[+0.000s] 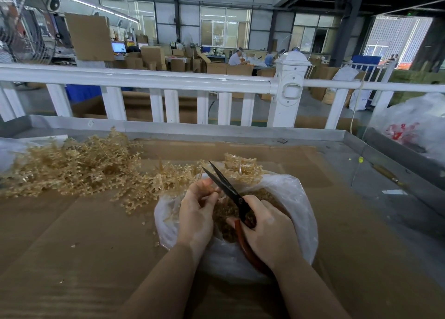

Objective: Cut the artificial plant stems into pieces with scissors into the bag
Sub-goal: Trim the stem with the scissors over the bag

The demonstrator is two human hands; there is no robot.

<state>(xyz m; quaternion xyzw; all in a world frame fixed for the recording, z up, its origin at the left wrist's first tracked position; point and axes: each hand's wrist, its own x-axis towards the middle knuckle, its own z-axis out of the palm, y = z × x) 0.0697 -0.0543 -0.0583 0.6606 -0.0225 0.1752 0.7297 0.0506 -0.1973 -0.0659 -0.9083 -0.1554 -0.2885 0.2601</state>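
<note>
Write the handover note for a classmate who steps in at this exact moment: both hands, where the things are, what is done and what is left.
Left hand pinches a stem above the open bag.
Right hand grips the scissors, blades open beside the stem.
Done: the bag already holds many cut pieces.
Left: a large pile of uncut stems lies on the cardboard to the left; some sprigs rest at the bag's far rim.

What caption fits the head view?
Left hand holds a stem while right hand opens scissors over the bag.
</note>
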